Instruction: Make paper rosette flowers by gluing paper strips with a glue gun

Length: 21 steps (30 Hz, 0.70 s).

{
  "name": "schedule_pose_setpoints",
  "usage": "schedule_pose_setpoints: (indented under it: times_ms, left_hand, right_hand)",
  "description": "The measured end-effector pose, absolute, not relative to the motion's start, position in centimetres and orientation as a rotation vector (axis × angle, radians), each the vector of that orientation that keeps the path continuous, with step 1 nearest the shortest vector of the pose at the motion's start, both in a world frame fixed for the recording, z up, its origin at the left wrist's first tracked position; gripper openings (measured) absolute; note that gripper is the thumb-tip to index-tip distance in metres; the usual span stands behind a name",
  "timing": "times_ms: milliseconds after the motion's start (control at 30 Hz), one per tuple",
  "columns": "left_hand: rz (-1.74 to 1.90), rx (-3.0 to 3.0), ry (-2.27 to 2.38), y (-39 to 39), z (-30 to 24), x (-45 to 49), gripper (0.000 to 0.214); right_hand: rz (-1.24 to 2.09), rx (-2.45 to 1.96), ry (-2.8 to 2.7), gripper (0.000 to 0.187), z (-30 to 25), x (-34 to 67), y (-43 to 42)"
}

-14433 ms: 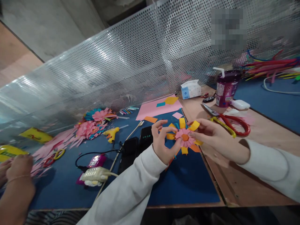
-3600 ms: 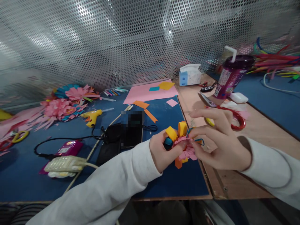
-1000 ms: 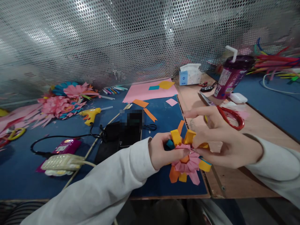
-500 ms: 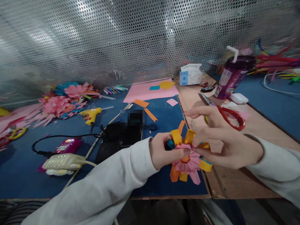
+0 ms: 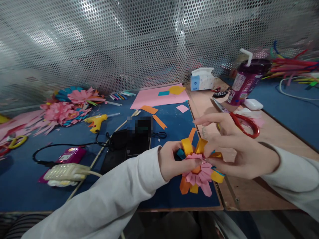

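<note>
Between both hands is a paper flower (image 5: 201, 176) with a pleated pink middle, an orange centre and looped petals in yellow, orange, pink and blue. My left hand (image 5: 174, 161) grips its left side, the thumb lying across the pink pleats. On the upper right, my right hand (image 5: 239, 151) pinches the flower's edge with thumb and a finger, while its index finger reaches out free. Red-handled scissors (image 5: 254, 130) lie just behind the right hand, their lower part hidden by it.
A yellow glue gun (image 5: 97, 123), a phone (image 5: 139, 143) and a purple box (image 5: 74, 153) lie to the left. Behind are pink paper (image 5: 149, 99), orange strips and a tissue box (image 5: 201, 81). A purple cup (image 5: 246, 83) with a straw stands at the right. Cables cross the left side.
Both hands keep nearly the same hold on the paper flower. The whole view has shifted very slightly; nothing was let go.
</note>
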State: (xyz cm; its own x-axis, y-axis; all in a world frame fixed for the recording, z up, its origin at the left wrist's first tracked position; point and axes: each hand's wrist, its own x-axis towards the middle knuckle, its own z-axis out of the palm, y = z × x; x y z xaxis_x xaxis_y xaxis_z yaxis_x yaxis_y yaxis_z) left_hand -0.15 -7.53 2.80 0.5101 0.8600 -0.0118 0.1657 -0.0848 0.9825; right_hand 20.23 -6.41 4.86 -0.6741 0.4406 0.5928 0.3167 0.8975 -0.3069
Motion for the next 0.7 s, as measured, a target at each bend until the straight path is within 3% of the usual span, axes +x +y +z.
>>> schedule_pose_setpoints:
  times_ms: [233,700]
  left_hand:
    - [0.787,1.544,0.863,-7.61,2.79,-0.05,0.013]
    - [0.762,1.549,0.883,-7.59,2.94,-0.13,0.021]
  right_hand:
    - [0.238,-0.556,-2.358,0.008,4.87,20.21,-6.48]
    - [0.269,-0.557,-2.359,0.007,4.89,20.13,-6.39]
